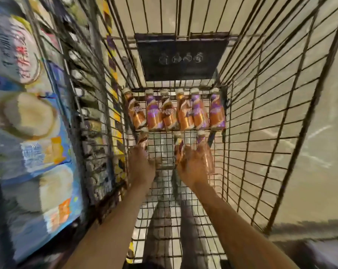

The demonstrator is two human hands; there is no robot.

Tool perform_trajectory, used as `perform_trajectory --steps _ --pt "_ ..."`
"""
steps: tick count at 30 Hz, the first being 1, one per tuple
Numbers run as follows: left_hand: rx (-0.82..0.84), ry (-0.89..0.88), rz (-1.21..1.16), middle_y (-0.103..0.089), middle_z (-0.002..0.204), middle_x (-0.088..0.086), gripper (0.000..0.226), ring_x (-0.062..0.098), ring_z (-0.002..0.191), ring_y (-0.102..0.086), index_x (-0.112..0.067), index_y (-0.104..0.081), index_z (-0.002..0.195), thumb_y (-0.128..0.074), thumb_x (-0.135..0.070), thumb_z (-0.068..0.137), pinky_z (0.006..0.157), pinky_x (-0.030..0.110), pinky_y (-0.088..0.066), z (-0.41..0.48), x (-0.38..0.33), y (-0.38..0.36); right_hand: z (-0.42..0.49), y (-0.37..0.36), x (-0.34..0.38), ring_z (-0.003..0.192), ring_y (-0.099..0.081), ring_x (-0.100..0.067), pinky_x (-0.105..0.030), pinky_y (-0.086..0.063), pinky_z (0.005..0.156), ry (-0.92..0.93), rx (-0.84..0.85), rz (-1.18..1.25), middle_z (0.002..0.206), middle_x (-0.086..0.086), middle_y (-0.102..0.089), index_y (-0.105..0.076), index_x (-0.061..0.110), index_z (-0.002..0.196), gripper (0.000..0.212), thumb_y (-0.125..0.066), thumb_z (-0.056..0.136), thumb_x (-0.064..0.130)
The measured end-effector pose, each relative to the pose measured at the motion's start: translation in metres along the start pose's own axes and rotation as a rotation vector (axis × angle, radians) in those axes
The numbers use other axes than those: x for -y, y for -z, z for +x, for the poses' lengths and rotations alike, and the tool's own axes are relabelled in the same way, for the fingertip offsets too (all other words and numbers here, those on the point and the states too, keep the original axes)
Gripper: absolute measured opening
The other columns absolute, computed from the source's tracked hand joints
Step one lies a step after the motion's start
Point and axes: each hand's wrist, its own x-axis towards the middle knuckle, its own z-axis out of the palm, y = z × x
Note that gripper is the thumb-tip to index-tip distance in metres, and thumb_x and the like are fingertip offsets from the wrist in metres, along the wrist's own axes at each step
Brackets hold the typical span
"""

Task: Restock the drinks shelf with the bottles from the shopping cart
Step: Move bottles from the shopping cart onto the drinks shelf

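Observation:
Both my arms reach down into a wire shopping cart (261, 113). Several orange-and-purple drink bottles (175, 111) lie in a row across the far end of the cart floor. My left hand (142, 164) grips one bottle (143, 139) near the cart's left side. My right hand (195, 164) is wrapped round two more bottles (201, 138) lying side by side; its fingers hide their lower halves. The frame is blurred.
A shelf unit with rows of dark packaged goods (90, 117) stands close along the cart's left side. Large blue and white packs (28, 117) fill the far left. A dark child-seat flap (181, 57) hangs at the cart's far end. Pale floor lies to the right.

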Motion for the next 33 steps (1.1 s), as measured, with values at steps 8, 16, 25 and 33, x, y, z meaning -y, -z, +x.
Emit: perform_trajectory --steps 8,16,25,33 --pt "0.008 0.125 -0.112 -0.058 0.124 0.008 0.063 0.031 0.109 -0.063 -0.024 -0.050 0.137 -0.071 -0.046 0.082 0.087 0.045 -0.058 0.027 0.025 -0.033 0.016 -0.030 -0.011 0.109 -0.063 -0.030 -0.046 -0.056 0.088 -0.097 -0.053 0.276 0.118 -0.009 -0.066 -0.051 0.014 0.135 0.054 -0.074 0.087 0.025" --pt "0.334 0.208 -0.889 -0.073 0.114 0.001 0.043 0.022 0.105 -0.070 -0.038 -0.063 0.112 -0.084 -0.018 0.081 0.080 0.038 -0.059 -0.047 0.004 0.023 -0.038 0.037 -0.014 0.110 -0.071 -0.027 -0.049 -0.062 0.091 -0.226 0.191 0.936 0.129 -0.008 -0.069 -0.059 0.032 0.134 0.051 -0.072 0.088 0.013" --pt "0.536 0.075 -1.405 -0.068 0.105 0.007 0.052 0.032 0.096 -0.059 -0.033 -0.066 0.122 -0.083 -0.018 0.075 0.069 0.044 -0.061 -0.160 -0.039 0.158 -0.160 0.161 0.044 0.087 -0.070 -0.020 -0.037 -0.052 0.074 -0.025 0.209 1.110 0.105 -0.002 -0.074 -0.040 0.017 0.156 0.083 -0.055 0.074 0.019" --pt "0.355 -0.231 -1.561 -0.074 0.078 -0.003 0.068 0.014 0.063 -0.070 -0.021 -0.052 0.133 -0.084 -0.018 0.073 0.052 0.030 -0.057 -0.269 -0.053 0.246 -0.266 0.237 0.115 0.133 -0.055 -0.031 -0.055 -0.045 0.112 0.341 0.302 1.072 0.151 -0.015 -0.055 -0.057 0.032 0.143 0.073 -0.081 0.076 0.018"
